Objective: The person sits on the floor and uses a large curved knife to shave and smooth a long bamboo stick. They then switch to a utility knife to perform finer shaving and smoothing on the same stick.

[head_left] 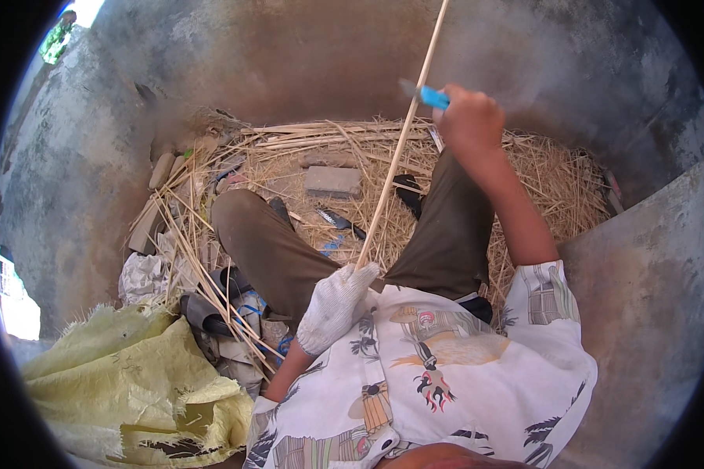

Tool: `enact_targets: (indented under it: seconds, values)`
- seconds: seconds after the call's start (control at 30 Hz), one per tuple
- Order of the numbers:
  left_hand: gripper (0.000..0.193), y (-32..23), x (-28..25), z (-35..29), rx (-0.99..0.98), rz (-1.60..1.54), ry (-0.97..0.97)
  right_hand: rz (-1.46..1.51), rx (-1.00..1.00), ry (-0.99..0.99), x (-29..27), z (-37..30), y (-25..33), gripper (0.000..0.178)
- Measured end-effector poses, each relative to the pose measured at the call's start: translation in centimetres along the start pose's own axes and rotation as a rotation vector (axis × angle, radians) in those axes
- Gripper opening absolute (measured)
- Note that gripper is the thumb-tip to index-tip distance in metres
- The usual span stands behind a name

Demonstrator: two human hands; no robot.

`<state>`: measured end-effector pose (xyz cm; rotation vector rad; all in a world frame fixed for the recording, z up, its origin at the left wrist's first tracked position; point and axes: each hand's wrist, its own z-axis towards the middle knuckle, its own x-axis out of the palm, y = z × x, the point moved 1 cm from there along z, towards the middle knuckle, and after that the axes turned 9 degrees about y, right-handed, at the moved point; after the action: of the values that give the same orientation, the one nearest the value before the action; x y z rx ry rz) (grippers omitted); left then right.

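My left hand (335,305), in a white knitted glove, is closed round the lower end of a long, thin, pale stick (396,156), which looks like bamboo or cane. The stick slants up and away from my lap, past the top of the picture. My bare right hand (471,123) grips a blue-handled knife (433,98) high along the stick. Its blurred blade crosses the stick or lies right against it; I cannot tell whether it cuts in.
Between my bent legs lie a grey brick (333,181) and a dark tool (335,218). Pale shavings (551,187) cover the floor, with long strips (188,242) at the left. A yellowish torn sack (141,367) lies lower left. Concrete walls (328,70) stand ahead and at both sides.
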<state>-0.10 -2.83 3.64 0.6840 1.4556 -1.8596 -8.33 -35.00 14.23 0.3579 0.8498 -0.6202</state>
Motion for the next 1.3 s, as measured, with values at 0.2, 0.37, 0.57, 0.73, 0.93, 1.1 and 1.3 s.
enact_targets:
  seconds: [0.2,0.37,0.57,0.73,0.93,1.1,1.3]
  values:
    - [0.045,1.2,1.3,-0.1,-0.246,-0.435,-0.002,0.05,-0.017,0.112,0.0,-3.2,1.6,0.005]
    - [0.02,-0.1,0.8,0.3,-0.111,-0.672,-0.208,0.128,-0.106,0.079,0.3,-4.7,2.7,0.008]
    - [0.042,-2.2,-0.5,1.2,-0.581,-1.584,0.035,0.104,0.055,0.029,-0.5,-1.9,1.1,0.005]
    - [0.041,-0.8,-0.1,0.0,-0.608,-1.623,0.075,0.183,-0.086,0.052,1.8,-5.8,3.1,0.005]
    - [0.042,-2.1,-1.2,0.6,-0.616,-1.478,0.068,0.15,-0.029,-0.109,0.3,0.1,-0.1,0.007]
    - [0.027,-1.1,-0.9,-0.2,-0.589,-1.159,0.079,0.094,0.086,-0.138,-1.2,2.5,0.5,0.012]
    - [0.047,2.3,0.5,-5.9,-0.501,-0.487,0.344,0.055,0.501,-0.104,-2.3,9.2,-10.3,0.022]
